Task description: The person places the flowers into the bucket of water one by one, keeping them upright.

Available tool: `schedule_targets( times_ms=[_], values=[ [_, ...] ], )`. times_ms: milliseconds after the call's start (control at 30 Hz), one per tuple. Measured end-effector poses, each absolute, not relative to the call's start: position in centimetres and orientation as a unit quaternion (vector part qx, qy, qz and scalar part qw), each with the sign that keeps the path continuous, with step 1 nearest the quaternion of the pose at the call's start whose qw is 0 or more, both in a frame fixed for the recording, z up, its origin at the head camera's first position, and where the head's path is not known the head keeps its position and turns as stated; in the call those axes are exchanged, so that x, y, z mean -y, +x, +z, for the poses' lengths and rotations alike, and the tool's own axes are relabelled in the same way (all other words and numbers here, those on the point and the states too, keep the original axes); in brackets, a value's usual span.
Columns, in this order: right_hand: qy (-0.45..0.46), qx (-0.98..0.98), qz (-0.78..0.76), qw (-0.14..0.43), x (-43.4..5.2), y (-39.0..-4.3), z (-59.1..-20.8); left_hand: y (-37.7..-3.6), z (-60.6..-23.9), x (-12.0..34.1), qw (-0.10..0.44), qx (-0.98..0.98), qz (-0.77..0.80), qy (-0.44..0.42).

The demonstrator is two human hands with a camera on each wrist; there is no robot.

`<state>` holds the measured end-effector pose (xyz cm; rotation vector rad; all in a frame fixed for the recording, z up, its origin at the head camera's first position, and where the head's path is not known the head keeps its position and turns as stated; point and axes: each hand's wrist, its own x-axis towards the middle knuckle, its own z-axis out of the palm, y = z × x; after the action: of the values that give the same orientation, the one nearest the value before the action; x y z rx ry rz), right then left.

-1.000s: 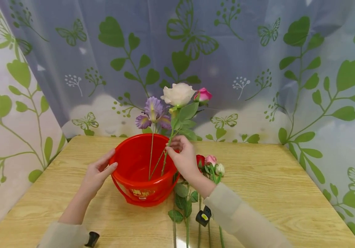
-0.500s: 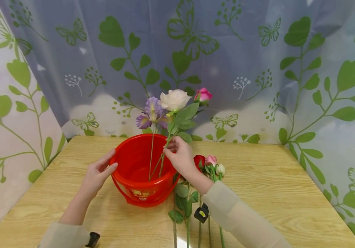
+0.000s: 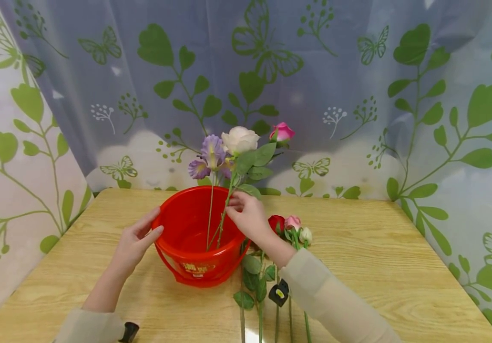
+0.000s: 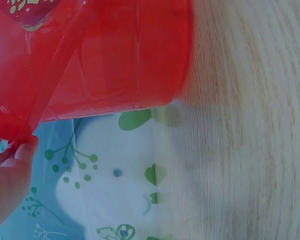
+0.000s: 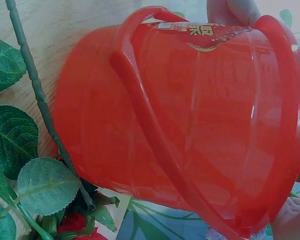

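I see right hand [image 3: 249, 218] pinching the white rose stem [image 3: 225, 214], stem foot inside red bucket [image 3: 194, 267] beside the purple flower [image 3: 212, 155]. Left hand [image 3: 134, 243] flat, fingers straight against bucket rim. More roses [image 3: 291, 226] lie on table [image 3: 379, 257] right of bucket.

Head view from above, both wrist views close against the shared red bucket [image 3: 194, 247].
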<state>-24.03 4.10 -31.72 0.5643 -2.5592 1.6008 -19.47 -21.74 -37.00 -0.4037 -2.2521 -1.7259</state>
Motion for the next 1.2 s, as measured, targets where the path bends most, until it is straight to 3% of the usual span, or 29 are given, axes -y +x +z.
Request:
schedule_targets(
  times_ms=[533,867,1200],
  values=[
    [0.225,0.825,0.517,-0.027,-4.4,-23.8,-31.8,-19.5,-37.5,21.8,0.139,0.778,-0.598,-0.138],
    [0.234,0.807,0.542,0.01,-6.0,-22.5,-31.6,-19.6,-37.5,21.7,0.141,0.777,-0.598,-0.138],
    [0.215,0.805,0.55,0.058,-11.2,-21.6,-31.6,-19.6,-37.1,21.8,0.14,0.778,-0.597,-0.137]
  ],
)
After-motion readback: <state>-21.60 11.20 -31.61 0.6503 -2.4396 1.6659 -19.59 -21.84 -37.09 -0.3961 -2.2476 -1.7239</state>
